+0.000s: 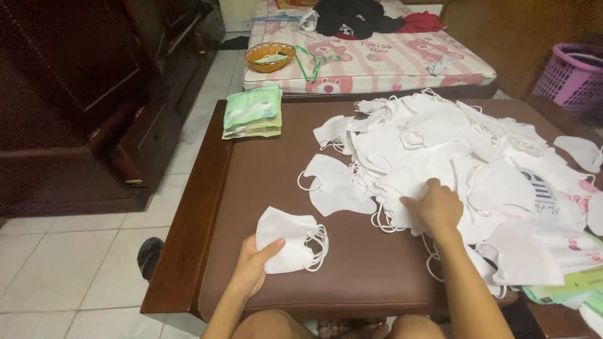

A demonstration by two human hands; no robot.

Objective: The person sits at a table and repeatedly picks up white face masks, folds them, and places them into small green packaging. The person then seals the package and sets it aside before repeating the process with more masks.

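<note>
Our left hand holds a small stack of folded white masks at the near left of the table. The grip is closed on this stack: the thumb lies on top and the other fingers are under it, and the ear loops hang out on the right side of the stack. The stack rests on the brown padded top of the table.

Our right hand reaches forward to the big pile of white masks, which covers the right half of the table. The fingers are bent down onto one mask at the near left edge of the pile and they touch it. We cannot tell if this grip is already closed on the mask or only presses on it.

Between the two hands, two or three single masks lie apart from the pile, flat on the table. At the near right edge we see some flat packages with pink and green print, partly under the masks.

On the far left corner of the table lies a stack of green packets. Beyond the table stands a bed with a pink striped sheet, and on it a woven basket, green hangers and dark clothes. A purple laundry basket stands at the far right.
</note>
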